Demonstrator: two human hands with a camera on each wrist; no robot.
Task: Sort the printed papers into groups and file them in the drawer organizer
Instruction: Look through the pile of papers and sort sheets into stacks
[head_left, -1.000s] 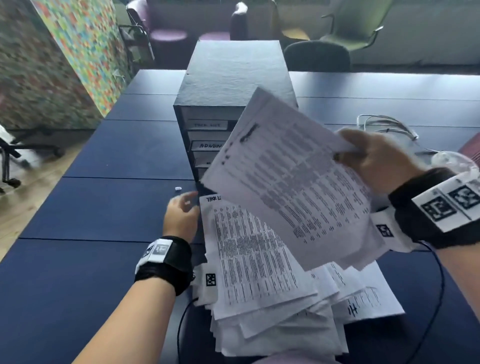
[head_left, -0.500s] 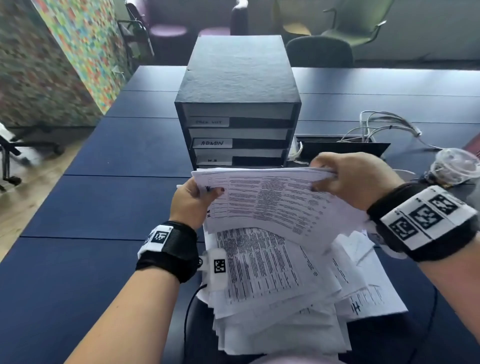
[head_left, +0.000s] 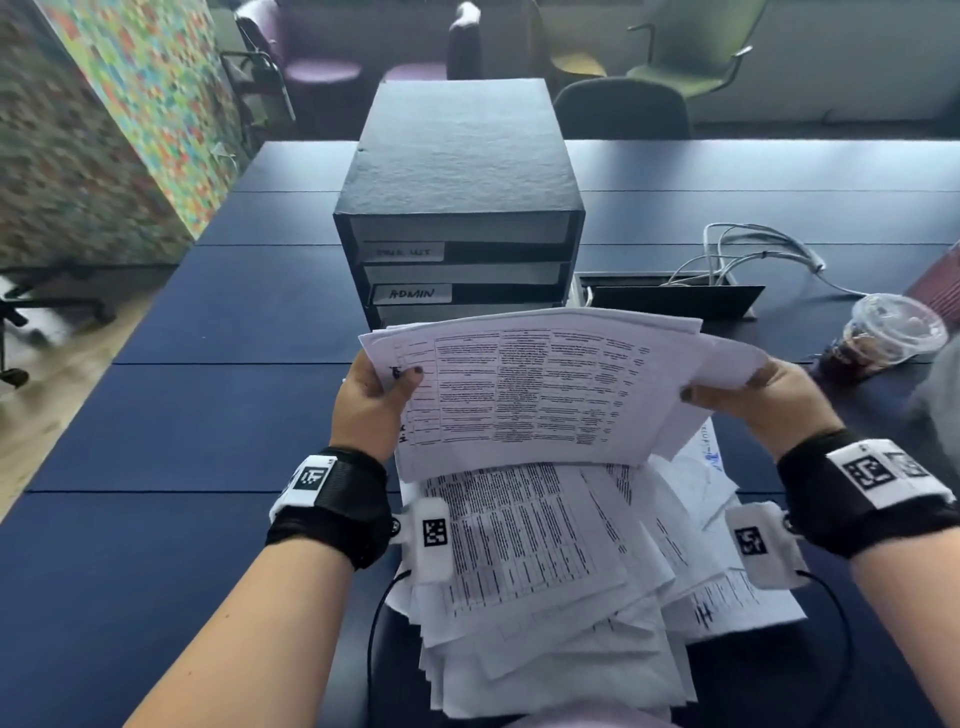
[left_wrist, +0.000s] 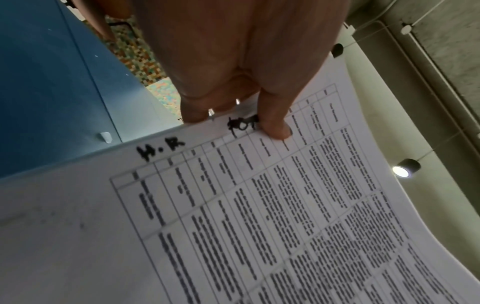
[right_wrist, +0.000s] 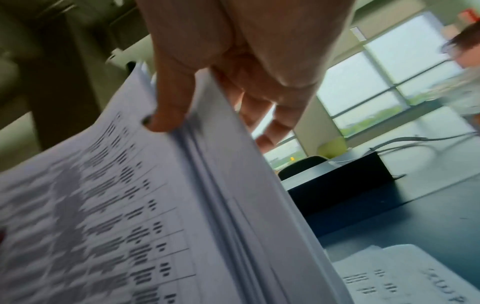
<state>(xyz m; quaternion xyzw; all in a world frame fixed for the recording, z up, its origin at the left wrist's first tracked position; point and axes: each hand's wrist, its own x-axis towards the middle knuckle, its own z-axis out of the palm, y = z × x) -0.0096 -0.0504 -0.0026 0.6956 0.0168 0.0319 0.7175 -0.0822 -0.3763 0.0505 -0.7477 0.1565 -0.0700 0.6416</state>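
both grips, left hand (head_left: 375, 402) and right hand (head_left: 763, 397), pinched on sheaf (head_left: 530, 384); handwritten "h.r" only from left wrist

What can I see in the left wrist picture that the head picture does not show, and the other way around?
Only the left wrist view makes the handwritten "H.R" at the edge of the top sheet readable, and it shows a ceiling lamp.

Only the head view shows the drawer organizer with its "ADMIN" label, the loose pile of papers on the table, the plastic cup, and the right hand holding the other end.

Both show the left hand pinching the held stack of papers, thumb on top.
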